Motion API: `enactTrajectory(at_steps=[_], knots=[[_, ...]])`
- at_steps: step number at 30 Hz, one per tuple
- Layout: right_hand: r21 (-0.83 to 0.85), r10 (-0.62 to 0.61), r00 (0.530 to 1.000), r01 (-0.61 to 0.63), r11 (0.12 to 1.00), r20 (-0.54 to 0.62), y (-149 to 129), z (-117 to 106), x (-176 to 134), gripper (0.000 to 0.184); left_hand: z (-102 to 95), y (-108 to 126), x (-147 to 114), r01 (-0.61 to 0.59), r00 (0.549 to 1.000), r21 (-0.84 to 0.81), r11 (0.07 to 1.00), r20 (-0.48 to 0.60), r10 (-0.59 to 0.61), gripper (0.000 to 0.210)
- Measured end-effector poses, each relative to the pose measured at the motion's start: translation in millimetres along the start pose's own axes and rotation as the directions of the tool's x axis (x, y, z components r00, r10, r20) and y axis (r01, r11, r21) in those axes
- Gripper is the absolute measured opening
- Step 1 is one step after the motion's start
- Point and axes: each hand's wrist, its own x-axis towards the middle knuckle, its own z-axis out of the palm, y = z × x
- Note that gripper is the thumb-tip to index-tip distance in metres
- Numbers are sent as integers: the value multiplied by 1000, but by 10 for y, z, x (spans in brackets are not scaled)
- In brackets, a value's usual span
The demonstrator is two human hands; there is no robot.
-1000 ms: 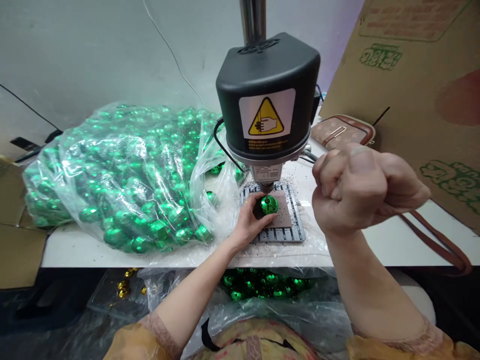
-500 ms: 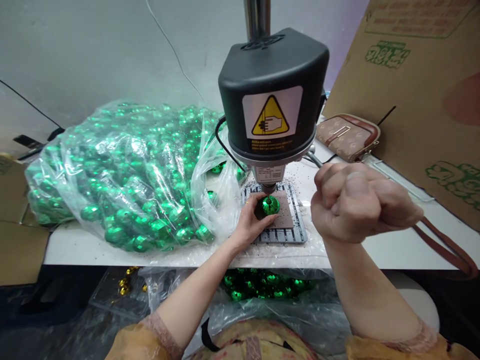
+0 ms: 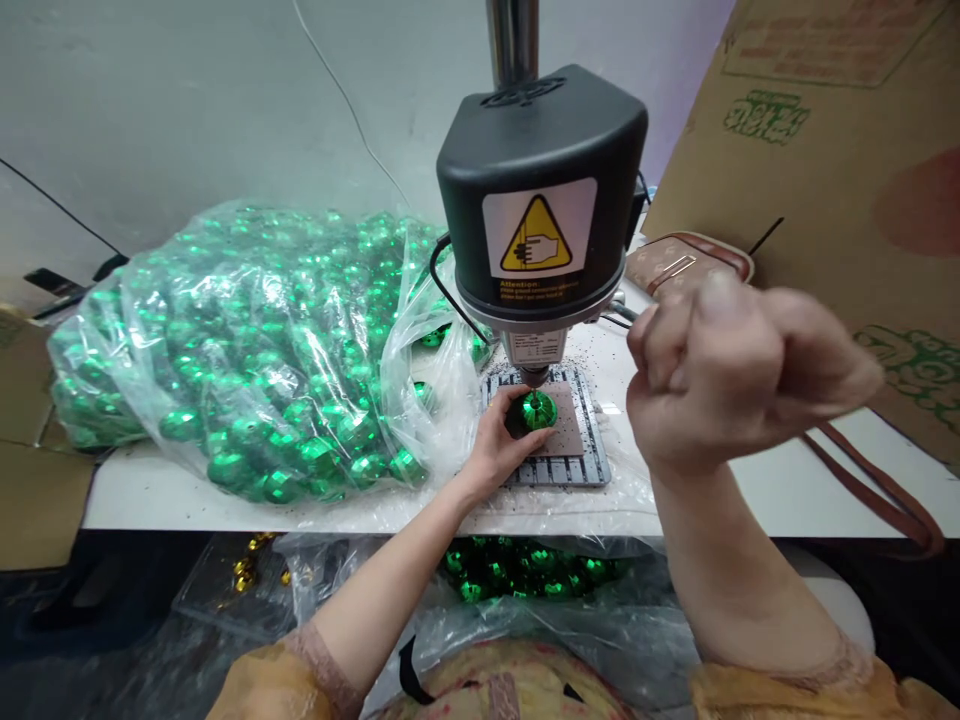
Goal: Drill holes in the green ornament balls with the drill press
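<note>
My left hand [image 3: 504,430] is closed on a shiny green faceted ball [image 3: 538,410], thumb and fingers around its left side. The ball sits on a square pad [image 3: 574,420] over the slotted metal base [image 3: 598,465] of a small drill press [image 3: 540,200]. Directly over the ball is the chuck [image 3: 535,376], its thin bit reaching the ball's top. At the right, my right hand [image 3: 724,380] is a fist around the end of the press's lever [image 3: 619,312]; the fingers cover the grip, and motion blurs the hand slightly.
A big clear bag of green balls [image 3: 247,350] fills the table's left side. Below the table edge lie more green balls [image 3: 532,570] in plastic and some gold ones [image 3: 244,572]. A patterned pouch [image 3: 675,262] and a large cardboard box [image 3: 847,200] stand at right. Dark shavings surround the base.
My right hand on the lever has shifted slightly up and to the right. My left hand and the green ball keep their place under the chuck.
</note>
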Motion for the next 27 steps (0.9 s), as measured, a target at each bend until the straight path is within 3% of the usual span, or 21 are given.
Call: enactTrajectory(at_steps=[3, 6, 7, 9, 12, 14, 16, 18, 20, 22, 25, 27], knots=[[73, -47, 998, 50, 996, -44, -103, 143, 228, 47, 5, 108, -78, 1, 995, 88, 996, -95, 8, 50], [73, -37, 998, 41, 996, -60, -112, 218, 338, 42, -76, 180, -424, -91, 975, 269, 959, -174, 141, 47], [66, -42, 997, 46, 997, -60, -110, 224, 343, 42, -129, 178, -603, -154, 969, 316, 936, -136, 206, 47], [45, -32, 998, 35, 998, -50, -114, 222, 328, 41, -265, 127, -1012, -320, 946, 344, 883, 72, 315, 46], [29, -4, 999, 5, 1000, -43, -129, 210, 300, 41, -494, -10, -1577, -481, 838, 332, 811, 447, 314, 37], [44, -1, 998, 4, 999, -69, -123, 203, 298, 41, -626, -77, -1811, -476, 803, 373, 796, 554, 221, 42], [72, -8, 997, 13, 997, -72, -95, 192, 307, 41, -727, -86, -1885, -466, 806, 408, 785, 562, 186, 50], [96, 1, 998, 5, 995, -62, -55, 176, 318, 42, -804, -39, -1784, -507, 804, 398, 764, 537, 254, 48], [112, 17, 999, -12, 994, -41, -22, 161, 323, 42, -882, 40, -1499, -534, 819, 399, 746, 462, 339, 39], [128, 5, 999, -1, 992, -36, -12, 153, 319, 41, -990, 118, -1056, -453, 888, 472, 756, 307, 341, 38], [113, 0, 999, 5, 994, -51, -43, 156, 302, 40, -1228, 178, -277, -187, 982, 653, 734, 95, 165, 42], [86, 3, 998, 1, 996, -57, -72, 164, 289, 41, -1397, 167, 163, -53, 995, 768, 638, 96, -33, 39]])
